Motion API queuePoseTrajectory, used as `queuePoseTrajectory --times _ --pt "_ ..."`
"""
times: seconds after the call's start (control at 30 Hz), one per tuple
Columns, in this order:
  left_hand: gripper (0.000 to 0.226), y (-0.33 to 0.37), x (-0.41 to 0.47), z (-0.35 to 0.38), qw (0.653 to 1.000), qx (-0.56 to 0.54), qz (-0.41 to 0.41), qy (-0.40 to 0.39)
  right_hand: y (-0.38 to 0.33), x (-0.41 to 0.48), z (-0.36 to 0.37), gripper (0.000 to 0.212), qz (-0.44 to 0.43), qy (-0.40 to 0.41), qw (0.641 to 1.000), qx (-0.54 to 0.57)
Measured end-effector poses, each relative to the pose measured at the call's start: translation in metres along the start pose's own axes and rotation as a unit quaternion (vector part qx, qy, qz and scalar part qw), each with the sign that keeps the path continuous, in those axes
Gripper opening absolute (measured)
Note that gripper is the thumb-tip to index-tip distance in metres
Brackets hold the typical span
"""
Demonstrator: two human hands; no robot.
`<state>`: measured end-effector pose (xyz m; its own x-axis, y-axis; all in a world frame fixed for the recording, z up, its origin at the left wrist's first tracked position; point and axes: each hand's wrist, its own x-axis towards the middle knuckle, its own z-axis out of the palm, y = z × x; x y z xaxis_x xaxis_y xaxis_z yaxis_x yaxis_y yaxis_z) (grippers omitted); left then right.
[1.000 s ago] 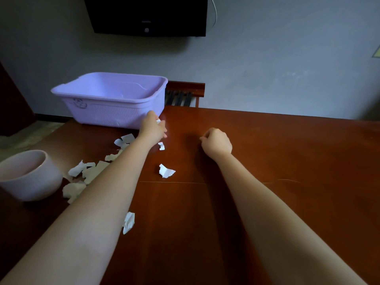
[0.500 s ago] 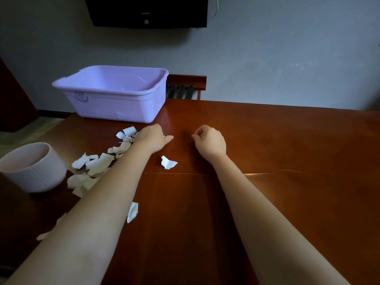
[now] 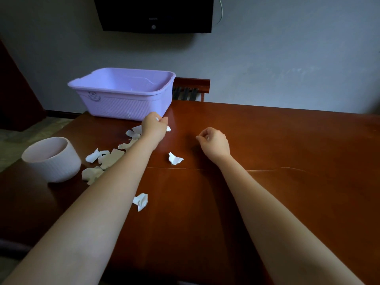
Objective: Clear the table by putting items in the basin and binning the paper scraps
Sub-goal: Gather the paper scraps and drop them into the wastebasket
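The left hand [image 3: 154,126] pinched white scraps [image 3: 169,128]; the right hand [image 3: 214,144] was curled, seemingly empty. A loose scrap [image 3: 175,158] lay between them, slightly nearer.

Dim, sharp, wide-angle edge distortion.

Bare wood spreads wide across the right of the table [image 3: 298,145]. On the left, the basin [image 3: 123,105], bowl [image 3: 55,167] and paper scraps [image 3: 112,159] crowd the way.

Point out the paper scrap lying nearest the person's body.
The crumpled white scrap alone beside the left forearm, on its inner side; all other scraps lie farther away, toward the basin.
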<state>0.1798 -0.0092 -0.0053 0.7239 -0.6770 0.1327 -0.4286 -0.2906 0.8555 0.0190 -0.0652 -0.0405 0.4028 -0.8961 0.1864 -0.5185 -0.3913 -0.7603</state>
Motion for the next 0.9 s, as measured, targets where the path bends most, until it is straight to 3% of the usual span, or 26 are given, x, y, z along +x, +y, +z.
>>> queuePoseTrajectory --times 0.1,0.27,0.47,0.63,0.77,0.9 --pt "0.024 0.003 -0.007 -0.006 0.995 -0.093 -0.021 -0.026 -0.004 -0.012 -0.002 0.012 0.008 -0.001 0.999 0.036" --pt "0.004 -0.004 -0.031 -0.024 0.973 0.067 0.002 -0.223 -0.006 -0.029 -0.008 0.01 0.008 -0.004 0.999 0.043" --pt "0.015 -0.005 -0.045 -0.032 0.93 0.196 -0.039 -0.307 -0.01 -0.046 -0.012 0.015 0.011 -0.012 0.999 0.033" --pt "0.02 -0.007 -0.053 -0.024 0.929 0.192 -0.041 -0.313 -0.01 -0.053 -0.016 0.01 0.018 -0.007 0.999 0.05" --pt "0.039 0.004 -0.063 -0.018 0.956 0.129 -0.001 -0.263 -0.011 -0.063 -0.03 0.012 0.037 0.017 0.991 0.126" --pt "0.015 0.027 -0.092 0.003 0.979 0.004 0.044 -0.201 -0.006 -0.082 -0.06 0.016 0.046 0.081 0.982 0.163"
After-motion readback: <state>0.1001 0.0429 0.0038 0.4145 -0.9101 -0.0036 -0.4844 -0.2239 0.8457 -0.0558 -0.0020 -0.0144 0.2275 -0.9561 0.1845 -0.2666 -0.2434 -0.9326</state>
